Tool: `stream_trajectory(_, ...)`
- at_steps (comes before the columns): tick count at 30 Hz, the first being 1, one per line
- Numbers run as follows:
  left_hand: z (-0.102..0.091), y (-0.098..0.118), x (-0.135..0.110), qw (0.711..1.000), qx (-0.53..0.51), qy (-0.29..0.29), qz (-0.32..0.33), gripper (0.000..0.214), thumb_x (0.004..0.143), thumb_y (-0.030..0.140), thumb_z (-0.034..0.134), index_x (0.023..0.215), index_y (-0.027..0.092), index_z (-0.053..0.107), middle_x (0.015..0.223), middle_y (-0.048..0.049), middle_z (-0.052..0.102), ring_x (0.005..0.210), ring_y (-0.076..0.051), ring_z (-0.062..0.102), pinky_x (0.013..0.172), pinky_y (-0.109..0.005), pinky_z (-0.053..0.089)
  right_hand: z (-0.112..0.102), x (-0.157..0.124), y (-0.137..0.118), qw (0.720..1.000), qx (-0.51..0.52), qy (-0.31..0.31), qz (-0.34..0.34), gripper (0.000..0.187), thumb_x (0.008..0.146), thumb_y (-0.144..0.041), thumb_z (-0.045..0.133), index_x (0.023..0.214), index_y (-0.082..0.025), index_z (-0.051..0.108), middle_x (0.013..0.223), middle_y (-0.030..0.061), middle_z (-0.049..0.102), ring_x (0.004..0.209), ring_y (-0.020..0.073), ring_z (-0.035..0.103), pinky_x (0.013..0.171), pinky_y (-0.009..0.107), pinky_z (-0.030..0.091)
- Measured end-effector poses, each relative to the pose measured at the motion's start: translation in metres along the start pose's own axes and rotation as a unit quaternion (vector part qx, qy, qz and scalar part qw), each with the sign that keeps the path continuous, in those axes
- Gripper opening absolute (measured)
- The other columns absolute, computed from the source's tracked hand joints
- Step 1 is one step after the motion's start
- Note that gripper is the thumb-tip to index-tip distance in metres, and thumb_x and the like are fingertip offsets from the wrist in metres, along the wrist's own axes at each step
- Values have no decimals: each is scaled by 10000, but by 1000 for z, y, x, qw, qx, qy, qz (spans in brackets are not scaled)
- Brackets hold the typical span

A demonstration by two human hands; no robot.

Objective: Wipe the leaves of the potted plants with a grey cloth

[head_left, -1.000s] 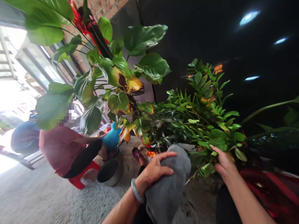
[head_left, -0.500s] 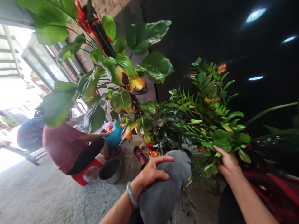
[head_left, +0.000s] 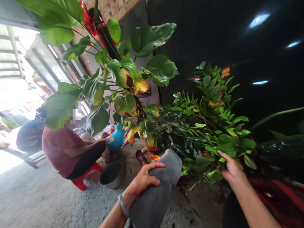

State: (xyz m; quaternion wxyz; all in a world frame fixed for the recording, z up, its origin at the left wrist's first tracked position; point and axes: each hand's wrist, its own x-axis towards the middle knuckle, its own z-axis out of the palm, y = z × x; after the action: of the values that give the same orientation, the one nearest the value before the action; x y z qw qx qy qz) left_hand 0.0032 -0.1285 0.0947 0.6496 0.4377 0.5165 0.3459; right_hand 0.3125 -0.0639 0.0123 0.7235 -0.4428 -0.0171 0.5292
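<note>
A limp grey cloth [head_left: 163,177] is held in my left hand [head_left: 144,177], with the thumb and index finger spread over its near side and its lower end hanging down. My right hand [head_left: 234,171] is closed round leafy stems of a bushy green plant [head_left: 225,139] at the right. Which stems lie inside my fingers is partly hidden by leaves. Left of the bush rises a broad-leaved plant [head_left: 152,68]; several of its lower leaves have yellow and brown edges. The cloth's upper end is just below the foliage.
A person in a dusky red shirt [head_left: 59,148] sits on a red stool [head_left: 82,180] at the left. A grey basin [head_left: 111,174] stands on the concrete floor [head_left: 59,202]. A sandalled foot [head_left: 142,157] is beyond the cloth. A dark glossy surface [head_left: 213,38] backs the plants.
My left hand has moved left and slightly down with the cloth, away from the bush. My right hand has stayed at the stems. The seated person's arm has shifted.
</note>
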Motion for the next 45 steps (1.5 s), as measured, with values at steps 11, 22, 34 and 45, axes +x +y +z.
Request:
stream_trajectory(11,5,20,36,982,-61,141,110,731,486,149,743,1210,193,655,798,9,720,591,-134,600,601,-251,473,3,0,2,1000,-1,-9,11,255,526,-66,722,716,-213,636,536,-40,686,475,198,681,524,300,615)
stream_trajectory(22,0,30,-7,983,-152,4,107,578,455,117,683,1021,229,727,930,2,743,735,-188,658,657,-262,499,0,-1,-1,1000,3,-13,-19,287,508,-58,737,723,-226,648,557,-47,697,434,175,651,475,275,596)
stream_trajectory(34,40,5,36,995,-77,-60,-9,537,404,60,679,919,195,742,774,3,732,668,-173,623,645,-283,469,0,1,2,1000,-1,-11,20,271,486,-83,758,717,-190,665,538,-23,697,527,225,707,542,308,616)
stream_trajectory(45,63,57,78,983,-112,4,148,779,475,190,735,1245,223,623,899,10,697,716,-157,606,698,-282,482,8,-4,6,1000,5,11,27,239,498,-62,732,671,-203,647,499,-45,683,375,159,614,399,239,546)
